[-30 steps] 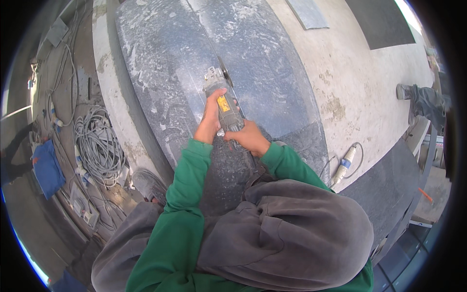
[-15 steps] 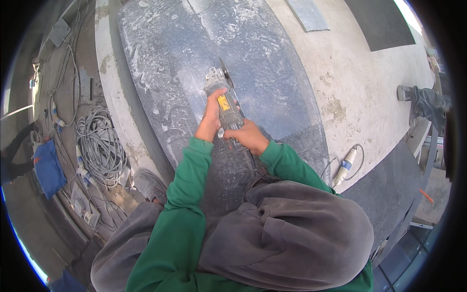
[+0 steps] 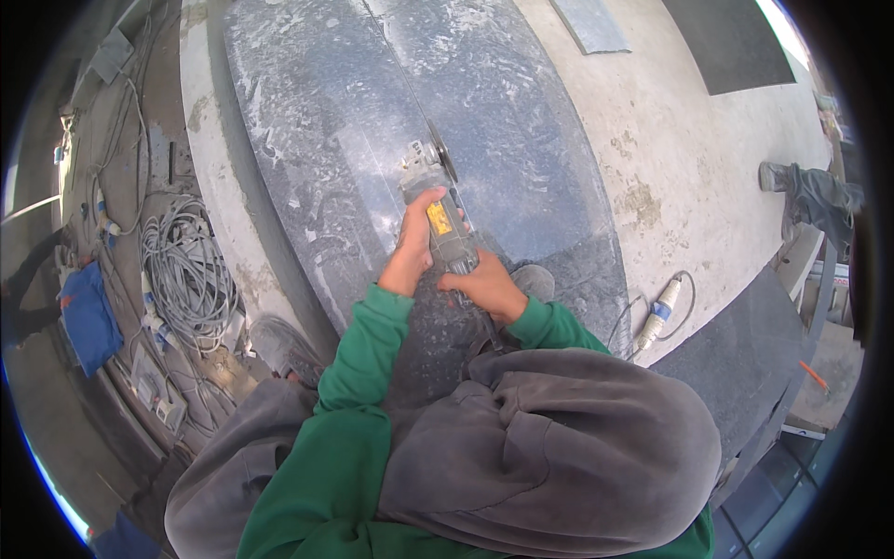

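An angle grinder (image 3: 453, 244), grey with a yellow label, is held in both my hands over a dark stone slab (image 3: 512, 121). My left hand (image 3: 412, 240) wraps round its body near the head. Farther back, my right hand (image 3: 489, 284) grips the rear of the body. The thin cutting disc (image 3: 443, 154) stands on edge at the near end of a straight dark cut line (image 3: 396, 61) that runs away across the slab. Whitish dust and smears cover much of the stone. Whether the disc is spinning I cannot tell.
Left of the slab runs a concrete ledge (image 3: 223, 168), with coiled grey cable (image 3: 189, 279) and a blue cloth (image 3: 91, 317) beyond. A blue-and-white cable connector (image 3: 659, 312) lies at right. Another person's leg (image 3: 810, 191) shows at the far right. A smaller stone piece (image 3: 591, 26) lies at the top.
The grinder and both hands have moved slightly toward me and to the right, the disc following the line. My shoe tip now shows beside my right hand.
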Motion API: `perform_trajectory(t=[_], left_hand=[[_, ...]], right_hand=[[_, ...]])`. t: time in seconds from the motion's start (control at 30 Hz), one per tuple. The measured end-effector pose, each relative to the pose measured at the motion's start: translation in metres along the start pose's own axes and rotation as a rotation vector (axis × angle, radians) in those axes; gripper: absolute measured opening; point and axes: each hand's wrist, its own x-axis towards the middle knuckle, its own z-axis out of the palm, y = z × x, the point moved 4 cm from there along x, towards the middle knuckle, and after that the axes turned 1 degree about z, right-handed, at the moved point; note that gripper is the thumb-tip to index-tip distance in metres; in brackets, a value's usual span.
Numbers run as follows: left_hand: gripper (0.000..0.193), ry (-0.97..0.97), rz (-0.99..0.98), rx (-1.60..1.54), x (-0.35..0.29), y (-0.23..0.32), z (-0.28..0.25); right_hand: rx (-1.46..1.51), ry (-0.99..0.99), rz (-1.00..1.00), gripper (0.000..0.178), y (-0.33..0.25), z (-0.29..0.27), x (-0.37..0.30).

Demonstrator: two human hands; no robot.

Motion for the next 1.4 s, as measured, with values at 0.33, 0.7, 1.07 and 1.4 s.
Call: perform_trajectory(t=[0.33,0.7,1.07,1.4], left_hand=[[0.049,-0.001,-0.003,0.005,-0.006,-0.006,-0.001],[0.048,-0.027,0.017,0.004,0.002,0.003,0.004],[0.056,-0.009,0.04,0.043,0.019,0.02,-0.001],[0.052,-0.055,0.025,0.0,0.028,0.018,-0.008]], right_hand=[[0.009,0.002,0.042,0.038,0.006,-0.001,-0.006],[0.0,0.01,0.011,0.034,0.004,-0.003,0.004],[-0.037,-0.02,0.065,0.038,-0.003,-0.001,0.029],[-0.002,0.006,0.07,0.037,-0.007,0.003,0.028]])
